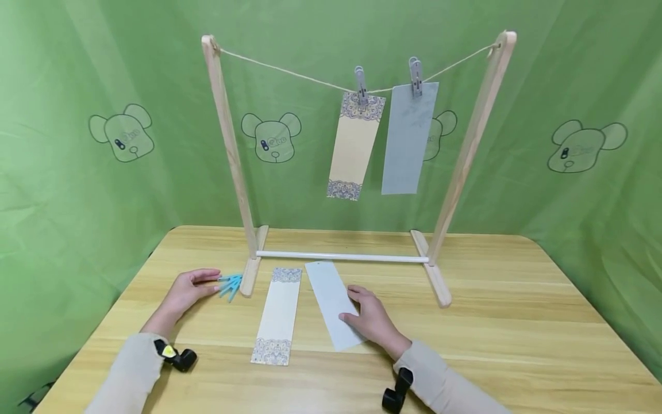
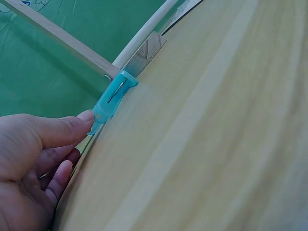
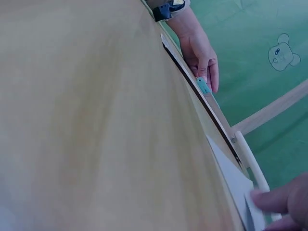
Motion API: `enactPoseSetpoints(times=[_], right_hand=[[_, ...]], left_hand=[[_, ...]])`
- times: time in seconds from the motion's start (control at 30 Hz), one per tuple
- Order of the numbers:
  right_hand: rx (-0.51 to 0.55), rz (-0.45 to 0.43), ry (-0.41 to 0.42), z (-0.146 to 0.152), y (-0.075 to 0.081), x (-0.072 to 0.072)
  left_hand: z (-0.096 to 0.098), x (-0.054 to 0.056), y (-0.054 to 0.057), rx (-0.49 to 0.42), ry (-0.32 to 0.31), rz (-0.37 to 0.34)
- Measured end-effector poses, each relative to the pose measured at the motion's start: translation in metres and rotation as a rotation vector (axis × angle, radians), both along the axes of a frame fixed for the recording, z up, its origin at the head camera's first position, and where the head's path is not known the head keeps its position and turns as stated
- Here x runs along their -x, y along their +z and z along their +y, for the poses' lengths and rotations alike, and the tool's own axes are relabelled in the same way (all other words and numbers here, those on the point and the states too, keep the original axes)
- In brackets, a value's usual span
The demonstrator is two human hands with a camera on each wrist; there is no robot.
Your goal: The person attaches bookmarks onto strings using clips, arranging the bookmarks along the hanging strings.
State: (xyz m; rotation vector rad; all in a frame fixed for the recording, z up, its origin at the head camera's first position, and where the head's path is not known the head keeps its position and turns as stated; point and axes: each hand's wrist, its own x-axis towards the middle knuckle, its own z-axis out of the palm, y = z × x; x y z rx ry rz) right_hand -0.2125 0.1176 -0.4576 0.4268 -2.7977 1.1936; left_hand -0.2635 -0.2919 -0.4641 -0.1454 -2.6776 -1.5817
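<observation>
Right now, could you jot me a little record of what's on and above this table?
Left grip: at blue pegs; firmness of hold unclear
Right grip: thumb over plain card
Also on table: patterned card
Hanging from string: patterned strip, plain strip
Fastened by: one grey peg each
Stand: wooden uprights, white crossbar

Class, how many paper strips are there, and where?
4: one patterned strip and one grey strip hang from the string; another patterned strip lies on the table; a pale strip is at the right hand. None seems hidden.
</observation>
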Motion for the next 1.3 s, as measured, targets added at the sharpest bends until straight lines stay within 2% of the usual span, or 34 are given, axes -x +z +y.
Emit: enactPoseSetpoints(times=[0.27, 0.6, 1.03, 1.3], right_hand=[[-0.072, -0.007, -0.03, -0.007, -0.005, -0.004], [-0.024, -0.06, -0.039, -0.009, -0.003, -0.004], [-0.043, -0.019, -0.038, -0.011, -0.006, -0.007], [-0.04, -0.041, -0.039, -0.006, 0.002, -0.005]], left_hand=[[0.0, 0.0, 0.0, 0.003, 0.0, -0.011], [0.001, 0.0, 0.0, 0.001, 0.001, -0.012], [0.001, -0.001, 0.0, 0.003, 0.003, -0.008], [-0.001, 0.002, -0.002, -0.004, -0.002, -0.009]])
